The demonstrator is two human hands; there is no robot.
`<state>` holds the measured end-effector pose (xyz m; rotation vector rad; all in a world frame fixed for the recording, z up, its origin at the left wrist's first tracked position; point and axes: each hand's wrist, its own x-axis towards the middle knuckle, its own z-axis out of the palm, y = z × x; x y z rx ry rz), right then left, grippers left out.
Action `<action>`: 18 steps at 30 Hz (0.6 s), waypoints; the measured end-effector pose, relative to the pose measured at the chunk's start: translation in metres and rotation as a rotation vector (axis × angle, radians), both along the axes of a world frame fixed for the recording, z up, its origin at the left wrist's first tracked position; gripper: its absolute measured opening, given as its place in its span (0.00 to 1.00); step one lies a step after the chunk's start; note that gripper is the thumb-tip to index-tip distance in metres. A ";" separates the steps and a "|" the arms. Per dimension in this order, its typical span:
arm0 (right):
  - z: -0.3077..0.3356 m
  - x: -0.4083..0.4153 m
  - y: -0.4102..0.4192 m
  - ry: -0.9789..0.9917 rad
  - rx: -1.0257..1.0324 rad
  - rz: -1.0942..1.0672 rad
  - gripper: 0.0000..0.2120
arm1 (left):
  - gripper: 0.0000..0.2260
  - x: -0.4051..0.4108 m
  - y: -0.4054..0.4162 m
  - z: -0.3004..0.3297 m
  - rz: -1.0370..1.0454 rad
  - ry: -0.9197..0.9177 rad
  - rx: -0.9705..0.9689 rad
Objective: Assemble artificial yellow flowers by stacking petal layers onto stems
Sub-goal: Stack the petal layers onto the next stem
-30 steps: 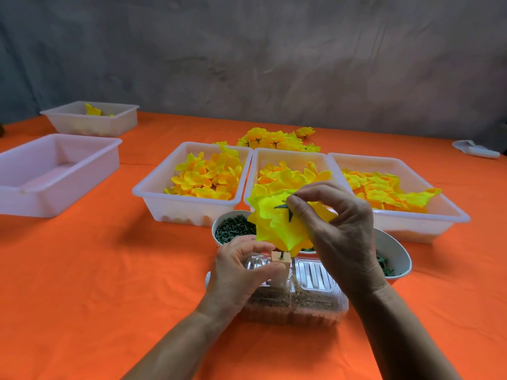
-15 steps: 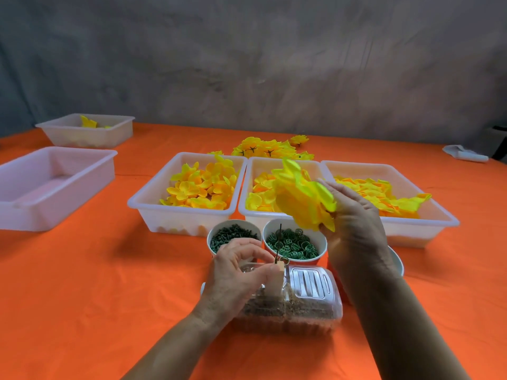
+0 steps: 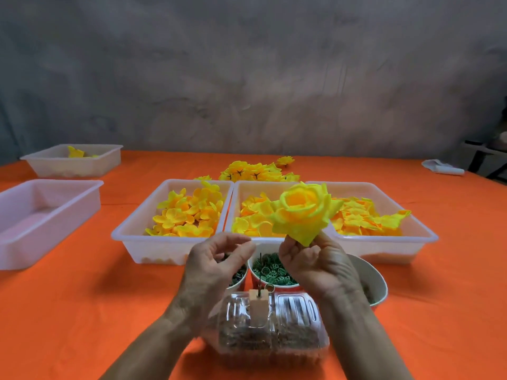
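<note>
A: Where is the flower [image 3: 303, 211] now?

B: Held up off the table by its base. The right hand [image 3: 315, 266] pinches it from underneath with fingers curled round the bottom, and the bloom opens above the grip, in front of the middle petal tray [image 3: 248, 187].

A: And the other hand?

B: The left hand [image 3: 215, 263] hovers just beside the grip, fingers loosely curled, thumb and forefinger nearly meeting. I cannot tell whether it has anything between them.

A: What lies below the grip?

B: A small block [image 3: 258, 303] with a thin upright pin [image 3: 259, 272], sitting on a clear plastic box [image 3: 274, 325]. Behind it are cups of green parts [image 3: 270, 271], and beyond those the other petal trays and a heap of finished flowers [image 3: 256, 172].

A: What might go wrong?

B: I'd judge the layers are kept together only by that pinch; a slackened grip could let them slide apart or fan out. Lowering either wrist carelessly could also knock the pin or tip a cup.
</note>
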<state>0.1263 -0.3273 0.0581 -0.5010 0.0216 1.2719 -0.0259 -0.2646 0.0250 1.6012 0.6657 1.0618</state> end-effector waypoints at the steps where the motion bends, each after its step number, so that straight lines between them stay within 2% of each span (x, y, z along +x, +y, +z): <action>1: -0.001 -0.002 0.002 0.006 0.019 0.006 0.08 | 0.16 0.004 0.001 0.010 -0.005 -0.021 -0.023; 5: -0.004 -0.010 0.008 0.003 0.079 0.031 0.09 | 0.28 0.025 0.005 0.046 -0.080 -0.007 -0.160; 9: -0.008 -0.010 0.013 -0.127 0.139 0.013 0.12 | 0.31 0.040 0.005 0.061 -0.114 -0.015 -0.244; 12: -0.014 -0.004 0.014 -0.230 0.148 -0.017 0.18 | 0.26 0.045 0.007 0.063 -0.097 -0.070 -0.312; 16: -0.018 0.007 0.013 -0.468 0.202 0.018 0.14 | 0.15 0.048 0.013 0.062 -0.051 -0.079 -0.277; 18: -0.021 0.011 0.012 -0.576 0.233 0.022 0.14 | 0.15 0.049 0.015 0.061 -0.038 -0.072 -0.246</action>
